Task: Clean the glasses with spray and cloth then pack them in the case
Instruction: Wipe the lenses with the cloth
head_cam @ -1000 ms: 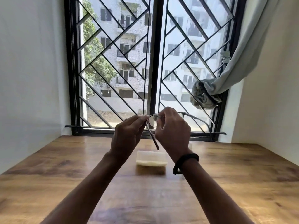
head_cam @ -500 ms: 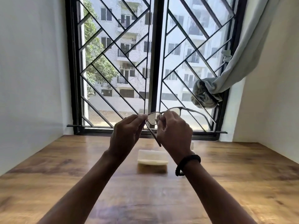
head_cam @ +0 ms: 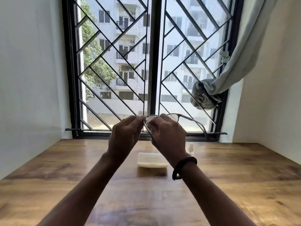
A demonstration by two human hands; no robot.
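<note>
Thin-framed glasses [head_cam: 175, 115] are held up in front of the window, above the wooden table [head_cam: 228, 185]. My left hand [head_cam: 125, 136] pinches the frame's left end by the hinge. My right hand [head_cam: 167, 132] grips the left lens with thumb and fingers; a bit of pale cloth seems to sit under the fingertips, mostly hidden. The right lens and its temple arm stick out to the right and slope down. A pale yellow rectangular case [head_cam: 152, 161] lies shut on the table below my hands. No spray bottle is in sight.
A barred window [head_cam: 154, 62] fills the far wall. A knotted grey curtain [head_cam: 205, 95] hangs at the right. White walls close in on both sides of the table. A small pale blurred object [head_cam: 190, 147] stands on the table right of my right wrist.
Both hands have lifted the glasses a little higher toward the window. More of the right lens and temple arm shows. The case has not moved.
</note>
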